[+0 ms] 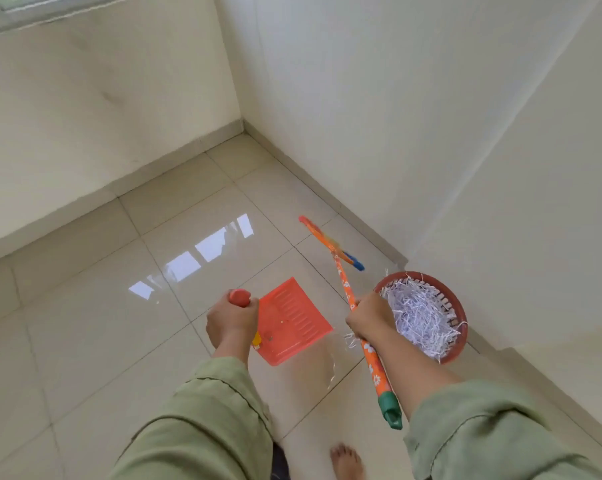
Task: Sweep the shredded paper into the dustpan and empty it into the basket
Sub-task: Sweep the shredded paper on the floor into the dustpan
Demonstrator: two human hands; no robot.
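The left hand [232, 322] wraps its fingers round the dustpan [292, 322] handle, holding the pan up, apparently so it stays ready for a last scoop. The right hand [367, 318] clasps the broom [344, 289] shaft midway, which probably gives control of the head out ahead. A few stray strips [349, 342] lie on the floor [102, 323] between pan and basket [460, 336]. Most of the paper [419, 317] fills the basket, set by the wall [413, 133] within easy reach for tipping.
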